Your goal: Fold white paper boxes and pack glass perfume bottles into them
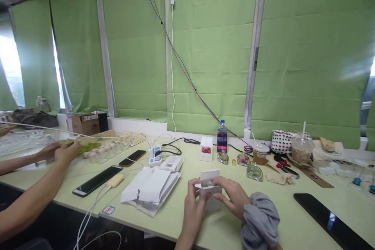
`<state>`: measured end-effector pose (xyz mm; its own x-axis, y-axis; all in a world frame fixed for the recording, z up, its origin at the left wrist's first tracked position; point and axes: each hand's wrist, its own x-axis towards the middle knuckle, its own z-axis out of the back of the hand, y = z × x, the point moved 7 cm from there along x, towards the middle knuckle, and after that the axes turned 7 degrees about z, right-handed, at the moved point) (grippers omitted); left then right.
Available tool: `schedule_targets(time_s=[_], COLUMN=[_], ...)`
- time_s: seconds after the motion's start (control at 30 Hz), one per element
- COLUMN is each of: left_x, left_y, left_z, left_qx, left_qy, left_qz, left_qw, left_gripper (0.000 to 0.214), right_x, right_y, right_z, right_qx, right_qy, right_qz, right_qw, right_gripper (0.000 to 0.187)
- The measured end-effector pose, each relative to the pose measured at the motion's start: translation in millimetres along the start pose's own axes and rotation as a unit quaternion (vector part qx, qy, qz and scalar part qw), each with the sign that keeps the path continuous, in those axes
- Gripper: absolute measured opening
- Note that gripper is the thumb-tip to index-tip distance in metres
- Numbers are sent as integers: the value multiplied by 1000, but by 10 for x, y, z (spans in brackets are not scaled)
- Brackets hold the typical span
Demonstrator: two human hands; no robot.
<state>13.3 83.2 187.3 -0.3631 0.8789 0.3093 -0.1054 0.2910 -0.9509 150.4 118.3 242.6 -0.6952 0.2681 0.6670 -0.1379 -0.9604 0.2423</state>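
Note:
Between my two hands is a small white cardboard box, upright with its top flap raised. My left hand grips the box's left side, thumb across the front. From the right, my right hand pinches the box's edge, fingers at its opening; a grey scrunchie circles that wrist. Something small and clear shows inside the opening, too small to name. Beyond the hands stand a closed white box with a red picture and several round glass bottles, among them a greenish one.
Flat white cartons lie piled left of my hands. Further left are two phones, cables and a power strip. A co-worker's hands hold something green. A water bottle, drink cups, pliers and a dark phone stand or lie rightward.

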Motion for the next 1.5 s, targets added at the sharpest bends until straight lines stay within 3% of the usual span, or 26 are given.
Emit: schedule_targets(time_s=[0.1,0.17,0.3,0.5,0.67,0.83,1.0,1.3,1.5], left_x=[6,14,32,19,4,75,153,160,129], left_y=[-15,-5,15,-87,-160,-42,58,46,28], left_z=[-11,-6,27,-40,-33,-77,-68,-75,-64], left_qx=[0,-3,4,26,-30,-58,-94,-132,-160], left_qy=[-2,-10,-27,2,-85,-99,-106,-96,-117], left_qz=[-10,-10,-11,-20,5,69,102,117,98], left_qw=[1000,1000,1000,999,996,991,985,980,975], left_gripper=[29,29,31,39,39,40,25,19,29], right_x=[-9,-48,-156,-147,-142,-145,-145,-155,-138], right_y=[-36,-100,-296,-490,-629,-636,-659,-733,-702], right_z=[-5,-5,2,-109,-145,-185,-319,-271,-281], right_qx=[-52,-57,34,140,201,260,307,296,290], right_qy=[-19,-65,-178,-212,-254,-274,-265,-309,-333], right_qz=[1,-23,-123,-212,-264,-286,-302,-296,-287], right_qw=[998,996,976,944,908,881,862,854,850], right_gripper=[21,22,26,27,22,23,22,33,35])
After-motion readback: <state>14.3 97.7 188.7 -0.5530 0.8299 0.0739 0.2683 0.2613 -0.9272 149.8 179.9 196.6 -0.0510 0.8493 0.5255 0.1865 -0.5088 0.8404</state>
